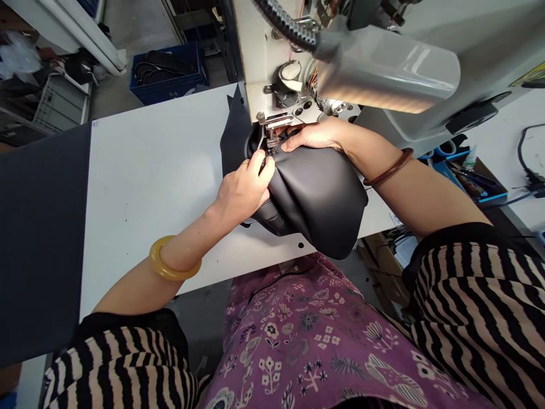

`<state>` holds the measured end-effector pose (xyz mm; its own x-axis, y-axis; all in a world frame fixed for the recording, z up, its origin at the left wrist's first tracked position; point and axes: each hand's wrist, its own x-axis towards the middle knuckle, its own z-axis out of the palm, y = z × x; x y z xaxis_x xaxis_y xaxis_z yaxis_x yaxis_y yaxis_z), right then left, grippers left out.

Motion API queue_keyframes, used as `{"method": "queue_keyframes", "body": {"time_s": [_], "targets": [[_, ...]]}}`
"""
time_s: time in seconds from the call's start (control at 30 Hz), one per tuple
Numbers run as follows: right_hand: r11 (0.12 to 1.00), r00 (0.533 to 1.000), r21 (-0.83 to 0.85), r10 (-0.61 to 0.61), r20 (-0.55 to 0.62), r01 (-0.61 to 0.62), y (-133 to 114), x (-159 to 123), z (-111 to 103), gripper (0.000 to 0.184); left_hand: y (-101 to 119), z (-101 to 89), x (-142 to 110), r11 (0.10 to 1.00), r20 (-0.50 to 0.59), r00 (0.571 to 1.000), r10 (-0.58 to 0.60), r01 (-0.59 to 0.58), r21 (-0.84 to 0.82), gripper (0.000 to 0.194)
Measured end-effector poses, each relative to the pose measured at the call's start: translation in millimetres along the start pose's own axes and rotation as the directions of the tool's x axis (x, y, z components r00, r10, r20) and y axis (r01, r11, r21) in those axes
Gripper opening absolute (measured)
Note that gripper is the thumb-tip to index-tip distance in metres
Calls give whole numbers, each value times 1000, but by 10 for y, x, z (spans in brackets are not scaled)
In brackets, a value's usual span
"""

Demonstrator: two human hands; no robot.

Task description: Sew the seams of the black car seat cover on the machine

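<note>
Leather (317, 193), a dark bulging piece, sits at the tabletop (157, 170) edge with its seam fed under the presser foot (272, 136). Its long axis slants from the machine (383, 62) toward the lap. Left hand (244, 187) pinches a fold just beside the foot; right hand (313, 136) presses flat on top, likely steadying the seam.

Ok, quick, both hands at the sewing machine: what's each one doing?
Left hand: fingers pinched shut on the black fabric beside the presser foot.
Right hand: lying on the black fabric, pressing it; a real grip cannot be told.
</note>
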<state>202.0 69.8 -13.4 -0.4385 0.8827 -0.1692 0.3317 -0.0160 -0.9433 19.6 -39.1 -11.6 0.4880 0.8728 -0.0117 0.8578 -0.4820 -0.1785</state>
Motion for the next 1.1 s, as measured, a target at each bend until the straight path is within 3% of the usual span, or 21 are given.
{"method": "queue_keyframes", "body": {"time_s": [0.27, 0.47, 0.6, 0.8, 1.1], "targets": [[999, 998, -37, -7, 69, 9, 149, 166, -98, 20, -5, 45, 13, 998, -57, 998, 10, -13, -56, 55], [998, 995, -63, 14, 95, -8, 133, 140, -117, 21, 18, 34, 0, 996, 13, 1000, 0, 2, -87, 57], [999, 995, -49, -5, 97, 10, 120, 114, -111, 21, 35, 11, -1, 999, 33, 999, 1, 1, -52, 57], [998, 998, -45, -44, 44, 46, 115, 96, -71, 19, 29, 37, 7, 1000, -24, 1000, 10, -11, -25, 56], [999, 999, -33, -42, 28, 43, 39, 1, -38, 22, -13, 83, 9, 997, -51, 999, 13, -17, -79, 56]]}}
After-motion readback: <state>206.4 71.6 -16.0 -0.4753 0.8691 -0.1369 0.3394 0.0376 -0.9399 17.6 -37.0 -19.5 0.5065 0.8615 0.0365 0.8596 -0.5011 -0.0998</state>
